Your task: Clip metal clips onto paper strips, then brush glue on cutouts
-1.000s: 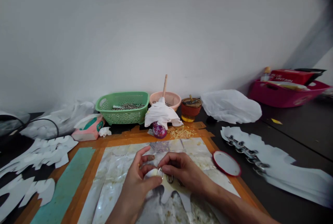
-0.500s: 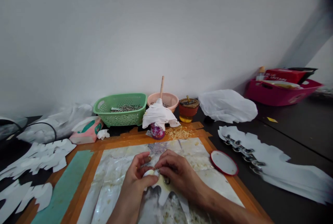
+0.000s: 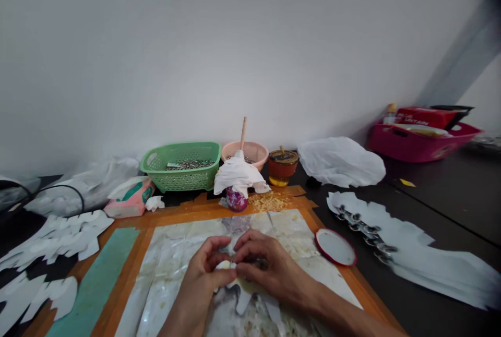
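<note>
In the middle of the work mat, my left hand (image 3: 205,272) is closed, thumb and fingers pinching the edge of a white cut-out piece (image 3: 243,300) with wavy, toothed edges. My right hand (image 3: 270,269) is closed too, its fingertips meeting my left ones at the same spot. A small metal fitting, visible there a moment earlier, is now mostly hidden under my right fingers. The white piece hangs down toward me below both hands. Beneath lies a stained, clear-covered work mat (image 3: 172,243) edged with orange tape.
Behind the mat stand a green basket (image 3: 188,183) of metal parts, a pink bowl (image 3: 258,153), a purple jar (image 3: 237,200) under a white cloth and a cup (image 3: 282,167). A red-rimmed lid (image 3: 335,247) lies right, beside white pieces with metal rings (image 3: 438,264). More white pieces (image 3: 66,235) lie left.
My right fingers have closed in over the metal fitting, covering most of it. Both hands stay together at nearly the same place; the view has shifted slightly.
</note>
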`<act>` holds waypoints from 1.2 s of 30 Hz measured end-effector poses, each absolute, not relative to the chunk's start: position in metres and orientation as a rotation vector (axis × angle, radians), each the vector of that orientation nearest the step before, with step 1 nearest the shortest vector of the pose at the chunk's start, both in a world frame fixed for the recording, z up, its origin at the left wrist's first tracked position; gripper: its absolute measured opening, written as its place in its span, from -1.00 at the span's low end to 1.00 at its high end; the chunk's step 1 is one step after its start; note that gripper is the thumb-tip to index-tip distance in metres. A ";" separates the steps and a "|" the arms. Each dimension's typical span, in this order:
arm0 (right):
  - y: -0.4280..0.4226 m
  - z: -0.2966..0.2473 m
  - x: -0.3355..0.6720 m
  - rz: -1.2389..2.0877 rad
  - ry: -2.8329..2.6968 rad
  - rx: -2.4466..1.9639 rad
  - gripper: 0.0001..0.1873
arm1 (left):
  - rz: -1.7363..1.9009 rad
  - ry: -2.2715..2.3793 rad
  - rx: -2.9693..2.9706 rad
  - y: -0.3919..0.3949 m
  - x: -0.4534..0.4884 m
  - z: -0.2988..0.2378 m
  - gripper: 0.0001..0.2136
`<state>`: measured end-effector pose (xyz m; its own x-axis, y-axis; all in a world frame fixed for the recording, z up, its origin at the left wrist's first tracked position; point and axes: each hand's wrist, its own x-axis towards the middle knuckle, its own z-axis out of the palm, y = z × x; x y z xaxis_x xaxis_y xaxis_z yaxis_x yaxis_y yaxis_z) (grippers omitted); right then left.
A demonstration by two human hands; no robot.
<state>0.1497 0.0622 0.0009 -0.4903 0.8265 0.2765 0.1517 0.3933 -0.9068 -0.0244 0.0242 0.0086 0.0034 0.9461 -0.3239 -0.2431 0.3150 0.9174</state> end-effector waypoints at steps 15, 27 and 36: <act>0.057 -0.009 0.143 1.100 -2.034 -0.842 -0.87 | 0.497 0.931 1.445 0.028 -0.067 0.029 -0.48; 0.045 -0.018 0.136 0.821 -2.267 -0.820 -0.85 | 0.546 1.415 1.740 0.004 -0.055 0.024 -0.53; 0.043 -0.020 0.135 0.660 -2.338 -0.736 -0.85 | 0.706 1.492 1.765 -0.017 -0.048 0.007 -0.50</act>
<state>0.1346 0.0435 -0.0204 -0.6705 0.6345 0.3846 0.3395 0.7233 -0.6014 -0.0479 -0.0170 0.0067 0.1844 0.9822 -0.0362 0.5944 -0.0821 0.7999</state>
